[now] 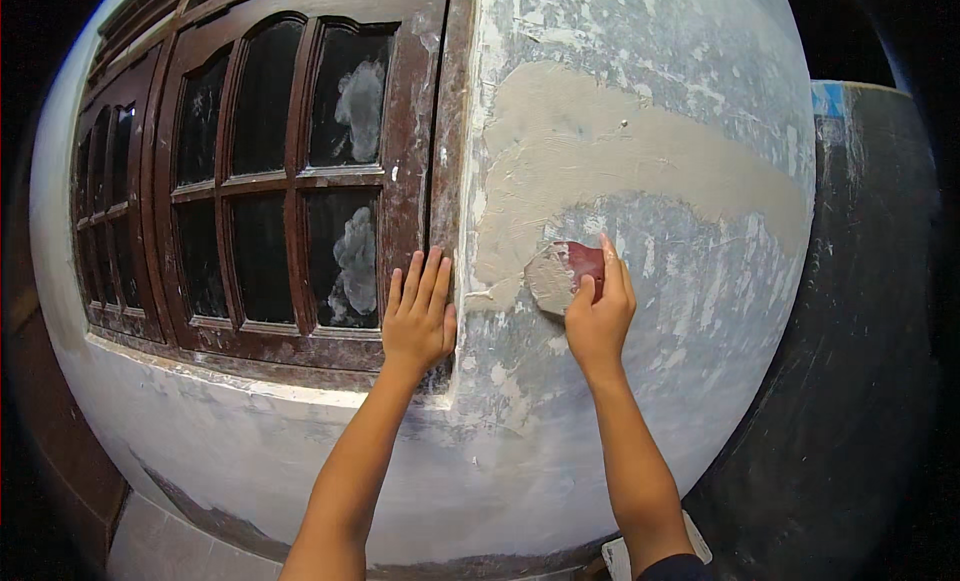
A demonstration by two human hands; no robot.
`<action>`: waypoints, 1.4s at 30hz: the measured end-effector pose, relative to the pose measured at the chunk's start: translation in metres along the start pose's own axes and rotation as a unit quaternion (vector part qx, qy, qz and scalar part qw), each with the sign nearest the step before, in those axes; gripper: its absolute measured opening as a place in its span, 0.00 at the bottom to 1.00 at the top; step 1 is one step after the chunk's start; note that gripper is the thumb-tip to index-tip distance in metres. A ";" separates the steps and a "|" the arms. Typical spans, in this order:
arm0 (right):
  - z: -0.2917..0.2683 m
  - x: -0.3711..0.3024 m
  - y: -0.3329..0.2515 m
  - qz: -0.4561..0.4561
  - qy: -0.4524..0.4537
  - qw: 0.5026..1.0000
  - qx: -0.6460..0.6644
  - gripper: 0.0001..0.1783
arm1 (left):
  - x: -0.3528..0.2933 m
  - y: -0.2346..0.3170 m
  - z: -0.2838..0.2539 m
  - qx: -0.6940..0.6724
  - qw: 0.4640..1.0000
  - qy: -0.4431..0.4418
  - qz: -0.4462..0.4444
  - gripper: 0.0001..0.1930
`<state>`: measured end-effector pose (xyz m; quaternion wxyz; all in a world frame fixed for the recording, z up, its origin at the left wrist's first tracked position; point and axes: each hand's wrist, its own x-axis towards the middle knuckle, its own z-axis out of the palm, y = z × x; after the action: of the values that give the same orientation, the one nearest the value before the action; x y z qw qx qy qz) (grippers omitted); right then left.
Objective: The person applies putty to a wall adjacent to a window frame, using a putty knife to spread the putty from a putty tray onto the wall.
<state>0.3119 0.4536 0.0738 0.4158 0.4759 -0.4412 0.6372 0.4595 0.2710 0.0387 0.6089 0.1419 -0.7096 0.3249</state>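
My right hand [602, 316] grips a dark red putty scraper [587, 264], its face partly coated in beige filler, and holds it against the wall. A broad band of smooth beige putty [600, 141] spreads over the wall above and left of the scraper. Around that band the wall [690, 301] is patchy grey and white. My left hand [418, 316] lies flat with fingers stretched upward, resting on the brown wooden window frame [405, 211] beside the wall's corner. The scraper's edge nearest the wall is partly hidden by the filler on it.
The brown window [265, 181] has several dark panes, some smeared with white. A pale sill ledge [250, 381] runs beneath it. To the right stands a dark grey wall [860, 311]. A whitish object [617, 559] sits low behind my right forearm. Grey floor tiles [165, 546] show at the lower left.
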 end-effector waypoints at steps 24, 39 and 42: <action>0.002 0.007 -0.018 -0.065 -0.072 0.994 0.059 0.28 | -0.001 0.000 0.000 0.005 1.000 -0.003 -0.003 0.32; 0.019 0.072 -0.032 -0.244 -0.136 0.960 0.036 0.27 | -0.001 -0.001 0.001 -0.014 1.000 -0.004 -0.010 0.32; 0.019 0.067 -0.035 -0.241 -0.225 0.942 0.062 0.29 | -0.002 -0.002 0.002 -0.011 1.000 -0.001 -0.010 0.32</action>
<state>0.3360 0.4524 0.1480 0.4168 0.7237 -0.3552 0.4199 0.4590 0.2678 0.0373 0.6131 0.1426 -0.7121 0.3110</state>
